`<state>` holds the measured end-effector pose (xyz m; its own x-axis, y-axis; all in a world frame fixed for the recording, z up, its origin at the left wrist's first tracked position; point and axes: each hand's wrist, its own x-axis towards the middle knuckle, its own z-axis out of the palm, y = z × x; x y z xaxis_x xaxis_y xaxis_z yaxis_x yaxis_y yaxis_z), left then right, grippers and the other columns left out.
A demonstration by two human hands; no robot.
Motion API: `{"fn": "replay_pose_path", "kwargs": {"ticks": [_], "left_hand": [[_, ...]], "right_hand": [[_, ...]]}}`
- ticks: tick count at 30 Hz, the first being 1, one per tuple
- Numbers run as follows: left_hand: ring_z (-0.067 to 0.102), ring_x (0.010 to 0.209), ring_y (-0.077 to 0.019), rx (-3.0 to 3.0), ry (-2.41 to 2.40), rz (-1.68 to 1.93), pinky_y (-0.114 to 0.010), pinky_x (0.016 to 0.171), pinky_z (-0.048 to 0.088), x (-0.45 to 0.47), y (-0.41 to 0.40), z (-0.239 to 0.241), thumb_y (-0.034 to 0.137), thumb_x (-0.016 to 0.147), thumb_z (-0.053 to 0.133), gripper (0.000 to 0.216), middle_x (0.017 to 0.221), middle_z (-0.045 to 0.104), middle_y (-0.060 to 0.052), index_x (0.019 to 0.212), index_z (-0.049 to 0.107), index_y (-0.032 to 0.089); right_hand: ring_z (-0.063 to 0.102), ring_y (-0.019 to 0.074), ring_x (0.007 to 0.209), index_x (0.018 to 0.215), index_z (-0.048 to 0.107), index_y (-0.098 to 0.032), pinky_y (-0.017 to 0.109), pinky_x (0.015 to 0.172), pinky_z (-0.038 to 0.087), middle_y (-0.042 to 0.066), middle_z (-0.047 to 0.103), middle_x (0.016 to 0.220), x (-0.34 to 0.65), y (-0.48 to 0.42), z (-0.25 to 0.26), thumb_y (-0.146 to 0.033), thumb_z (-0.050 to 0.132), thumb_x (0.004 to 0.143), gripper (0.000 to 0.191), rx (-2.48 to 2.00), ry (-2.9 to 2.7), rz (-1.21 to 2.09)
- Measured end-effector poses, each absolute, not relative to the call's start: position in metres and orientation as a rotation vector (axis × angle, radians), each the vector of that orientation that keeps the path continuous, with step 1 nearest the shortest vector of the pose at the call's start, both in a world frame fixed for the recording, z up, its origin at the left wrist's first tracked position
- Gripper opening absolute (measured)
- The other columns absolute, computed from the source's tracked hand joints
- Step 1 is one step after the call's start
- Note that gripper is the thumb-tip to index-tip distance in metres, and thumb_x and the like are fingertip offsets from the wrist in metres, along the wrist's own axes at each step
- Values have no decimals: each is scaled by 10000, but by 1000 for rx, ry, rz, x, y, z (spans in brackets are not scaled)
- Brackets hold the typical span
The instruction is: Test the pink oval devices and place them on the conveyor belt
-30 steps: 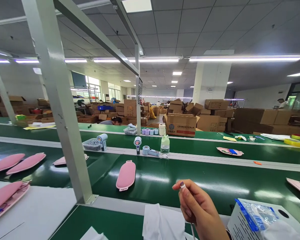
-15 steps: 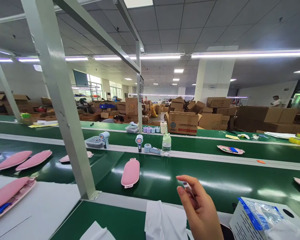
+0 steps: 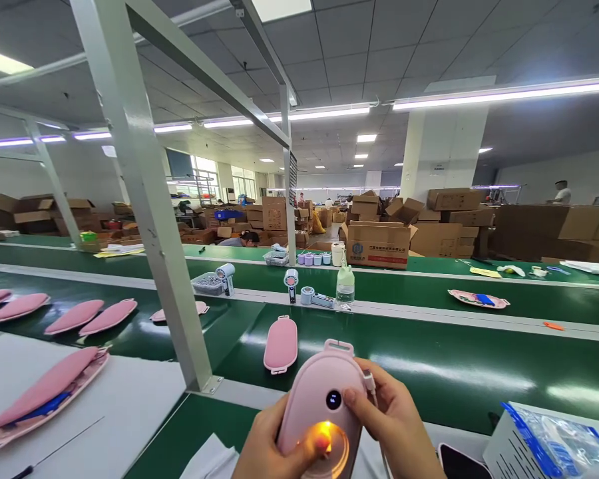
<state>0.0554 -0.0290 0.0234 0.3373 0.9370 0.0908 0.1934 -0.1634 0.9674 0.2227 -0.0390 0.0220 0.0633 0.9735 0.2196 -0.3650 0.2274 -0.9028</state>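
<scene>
Both my hands hold a pink oval device (image 3: pixel 319 392) upright at the bottom centre. It has a small dark round display and an orange light glowing at its lower part. My left hand (image 3: pixel 269 449) grips its lower left side, with the thumb over the orange glow. My right hand (image 3: pixel 394 426) holds its right side, thumb near the display, and pinches a small white cable plug (image 3: pixel 368 380) against the device's edge. Just behind it, a pink pouch (image 3: pixel 281 344) lies on the green conveyor belt (image 3: pixel 429 372).
More pink pouches (image 3: pixel 92 317) lie on the belt at the left, and one rests on a white board (image 3: pixel 50 386). A grey metal post (image 3: pixel 154 199) stands left of centre. A water bottle (image 3: pixel 345 287) and small devices sit on the belt divider. A bagged box (image 3: pixel 544 439) is at right. Cardboard boxes fill the back.
My left hand has come into view, bringing up the pink device with its light glowing. My right hand, earlier alone with the plug, now holds the device too. The view shifted slightly.
</scene>
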Motion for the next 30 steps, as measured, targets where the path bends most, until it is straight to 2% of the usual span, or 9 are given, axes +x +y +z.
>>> {"fn": "replay_pose_path", "kwargs": {"ticks": [4, 6, 8, 10, 12, 17, 23, 26, 30], "left_hand": [[628, 1082, -289, 1844, 963, 675, -338, 902, 533, 31, 36, 0, 833, 673, 455, 881, 1241, 648, -100, 1231, 608, 168], [509, 1253, -286, 1917, 1175, 703, -412, 1067, 410, 18, 73, -22, 592, 811, 538, 665, 1408, 505, -120, 1322, 510, 167], [212, 1426, -340, 2007, 1434, 685, -552, 1172, 148, 10, 103, -45, 266, 766, 706, 600, 1500, 357, -158, 1310, 504, 118], [147, 1441, -346, 2077, 1558, 616, -587, 1162, 148, 9, 123, -66, 98, 716, 739, 635, 1525, 311, -135, 1306, 507, 140], [270, 1406, -322, 2115, 1614, 576, -566, 1135, 262, 11, 133, -76, 49, 750, 705, 555, 1491, 378, -110, 1268, 544, 166], [585, 1147, -247, 2041, 1708, 817, -511, 1025, 420, 12, 125, -47, 222, 924, 536, 319, 1240, 622, -111, 1237, 567, 169], [648, 1025, -268, 1676, 1513, 1288, -299, 796, 553, -11, 64, 18, 648, 779, 531, 684, 1105, 703, -102, 1239, 584, 144], [635, 1078, -269, 1530, 1426, 1400, -259, 840, 552, -19, 15, 20, 702, 729, 526, 772, 1175, 683, -116, 1230, 599, 119], [707, 809, -226, 1459, 1496, 1398, -198, 730, 563, -17, -52, 0, 714, 644, 614, 619, 889, 769, -47, 978, 762, 214]], "right_hand": [[676, 285, 938, 983, 739, -183, 308, 739, 529, 78, 776, 982, 245, -28, 14, -402, 838, 649, 412, -861, -875, 1081], [687, 254, 902, 977, 737, -198, 257, 676, 549, 50, 787, 938, 260, -24, 11, -393, 869, 607, 438, -873, -747, 1063], [692, 209, 850, 947, 746, -209, 194, 630, 554, 20, 792, 889, 274, -20, 11, -377, 899, 559, 450, -859, -648, 1041], [688, 157, 776, 932, 754, -215, 133, 586, 541, -6, 789, 848, 284, -18, 13, -362, 913, 539, 448, -836, -594, 1005], [657, 103, 661, 934, 759, -218, 86, 519, 509, -31, 775, 785, 291, -17, 14, -345, 920, 534, 449, -834, -570, 998], [592, 62, 560, 940, 755, -206, 68, 457, 474, -54, 735, 710, 299, -14, 11, -348, 925, 523, 472, -872, -556, 991], [604, 87, 558, 942, 715, -187, 106, 415, 458, -62, 698, 642, 302, 6, -3, -390, 893, 567, 462, -943, -578, 927], [618, 111, 559, 935, 686, -154, 157, 436, 476, -52, 667, 632, 305, 32, -10, -301, 830, 692, 318, -1006, -634, 946], [628, 116, 613, 992, 640, -135, 232, 515, 526, -5, 664, 842, 311, 70, -15, -199, 641, 899, 113, -1141, -741, 972]]}}
